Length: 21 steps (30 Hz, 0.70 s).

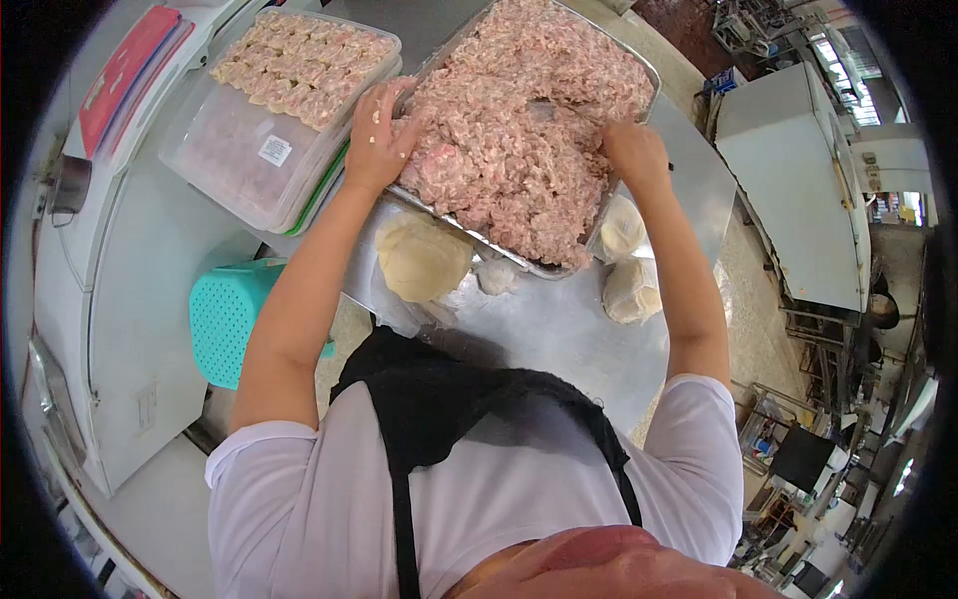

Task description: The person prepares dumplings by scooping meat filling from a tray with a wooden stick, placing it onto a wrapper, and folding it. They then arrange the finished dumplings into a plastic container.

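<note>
Both hands are up at the tray (504, 257), which sits at the top middle of the frame on the table (569, 339), heaped with pink mince (519, 140). The left hand (379, 140) lies open, fingers spread, flat on the mince at the tray's left edge. Bits of meat cling to it, and it looks to be steadying the tray. The right hand (634, 150) is curled shut at the right edge, gripping what looks like the handle of a grey utensil (544, 108). Its blade is dug into the mince, though the grip itself is hard to make out. The hands are well apart, one on each side of the heap.

Pale wrapper stacks sit close below the tray, within easy reach: one at the left (419, 258), two at the right (621, 228) (631, 292). At the upper left, a clear container (230, 160) just beside the tray holds rows of folded dumplings (299, 60). A teal basket (230, 314) sits lower, off the table's left side.
</note>
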Available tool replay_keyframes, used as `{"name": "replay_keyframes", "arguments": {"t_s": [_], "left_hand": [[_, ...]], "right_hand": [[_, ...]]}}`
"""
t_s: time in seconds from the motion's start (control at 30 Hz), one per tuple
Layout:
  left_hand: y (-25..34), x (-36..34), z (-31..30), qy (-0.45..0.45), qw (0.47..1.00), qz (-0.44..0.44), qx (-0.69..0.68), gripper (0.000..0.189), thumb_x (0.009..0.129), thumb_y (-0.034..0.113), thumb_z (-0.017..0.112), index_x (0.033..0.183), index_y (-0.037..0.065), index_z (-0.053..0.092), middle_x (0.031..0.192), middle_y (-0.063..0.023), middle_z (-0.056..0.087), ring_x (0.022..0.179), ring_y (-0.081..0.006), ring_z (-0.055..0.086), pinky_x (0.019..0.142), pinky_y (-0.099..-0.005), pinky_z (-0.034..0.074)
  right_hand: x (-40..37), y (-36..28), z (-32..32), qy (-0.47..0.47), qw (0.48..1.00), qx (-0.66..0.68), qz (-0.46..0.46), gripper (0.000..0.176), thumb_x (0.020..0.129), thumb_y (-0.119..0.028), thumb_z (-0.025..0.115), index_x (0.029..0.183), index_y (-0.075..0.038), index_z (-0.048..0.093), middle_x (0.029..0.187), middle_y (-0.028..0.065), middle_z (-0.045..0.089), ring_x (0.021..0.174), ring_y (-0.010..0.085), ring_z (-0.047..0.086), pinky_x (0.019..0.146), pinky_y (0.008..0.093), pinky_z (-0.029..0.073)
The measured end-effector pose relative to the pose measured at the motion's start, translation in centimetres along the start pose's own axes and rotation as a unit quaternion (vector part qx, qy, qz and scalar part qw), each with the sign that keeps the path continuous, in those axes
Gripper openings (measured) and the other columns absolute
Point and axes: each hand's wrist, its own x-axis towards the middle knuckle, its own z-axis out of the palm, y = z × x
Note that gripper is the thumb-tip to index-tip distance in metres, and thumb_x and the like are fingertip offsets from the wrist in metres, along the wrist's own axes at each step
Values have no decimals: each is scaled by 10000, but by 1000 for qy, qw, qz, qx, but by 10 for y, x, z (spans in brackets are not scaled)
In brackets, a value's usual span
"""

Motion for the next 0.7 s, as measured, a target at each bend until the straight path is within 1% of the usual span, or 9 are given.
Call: {"name": "replay_keyframes", "arguments": {"t_s": [0.03, 0.17, 0.2, 0.33, 0.4, 0.5, 0.57, 0.63, 0.7], "left_hand": [[-1, 1, -1, 1, 1000, -3, 1, 460, 843, 267, 616, 1245, 67, 510, 1217, -165, 549, 1158, -373, 476, 1017, -451, 351], [-5, 0, 3, 8, 1000, 10, -6, 471, 843, 276, 616, 1252, 69, 508, 1224, -174, 543, 1165, -374, 471, 1023, -451, 344], [-5, -1, 2, 6, 1000, 6, -3, 472, 848, 284, 615, 1256, 72, 508, 1229, -177, 540, 1169, -375, 468, 1025, -451, 341], [-4, -1, 0, -7, 1000, -13, -14, 480, 862, 310, 613, 1267, 77, 507, 1243, -186, 533, 1177, -381, 463, 1027, -454, 336], [-5, 0, 1, -11, 1000, -17, -21, 487, 862, 319, 614, 1270, 76, 506, 1243, -190, 533, 1179, -384, 461, 1026, -456, 336], [-5, -1, 1, -17, 999, -16, -30, 501, 861, 332, 618, 1275, 75, 504, 1247, -196, 529, 1183, -388, 458, 1024, -459, 337], [-8, 1, -1, -8, 999, -14, -33, 508, 858, 336, 619, 1278, 74, 503, 1251, -199, 525, 1183, -390, 457, 1023, -460, 338], [-8, -2, 2, -29, 999, -16, -30, 516, 857, 343, 622, 1275, 66, 503, 1266, -195, 516, 1182, -389, 457, 1018, -461, 342], [-7, -2, 5, -25, 1000, 1, -16, 519, 855, 347, 624, 1271, 60, 504, 1272, -195, 511, 1179, -388, 457, 1016, -461, 343]], "right_hand": [[4, -9, -1, -17, 999, 41, 3, 180, 800, -98, 515, 713, -33, 659, 689, 163, 661, 675, 312, 681, 564, 415, 540], [-7, -54, -35, -19, 996, 70, -53, 159, 778, -110, 534, 717, -43, 664, 722, 167, 671, 687, 315, 681, 587, 419, 548], [-7, -52, -47, -77, 993, 56, -66, 207, 862, -178, 528, 788, -38, 660, 757, 170, 663, 699, 341, 665, 603, 446, 527], [-6, 1, -70, -117, 991, 22, -54, 235, 882, -220, 531, 791, -52, 667, 758, 145, 668, 704, 318, 669, 599, 437, 527], [-7, 22, -93, -26, 999, -31, -22, 187, 828, -145, 537, 730, -59, 672, 716, 152, 665, 682, 314, 677, 588, 411, 541], [-12, 25, -52, -38, 999, -26, -27, 175, 823, -157, 549, 733, -70, 671, 715, 144, 665, 669, 319, 671, 580, 418, 535], [-8, 10, -40, -45, 998, -37, -15, 163, 813, -145, 551, 730, -67, 667, 723, 148, 667, 671, 317, 674, 578, 418, 535], [-12, -7, -34, -88, 996, 27, 18, 159, 802, -127, 547, 722, -57, 664, 728, 167, 669, 685, 309, 681, 579, 409, 540], [-6, -24, -21, -74, 997, 36, 16, 161, 802, -126, 544, 725, -51, 664, 734, 167, 672, 694, 314, 682, 586, 414, 542]]}}
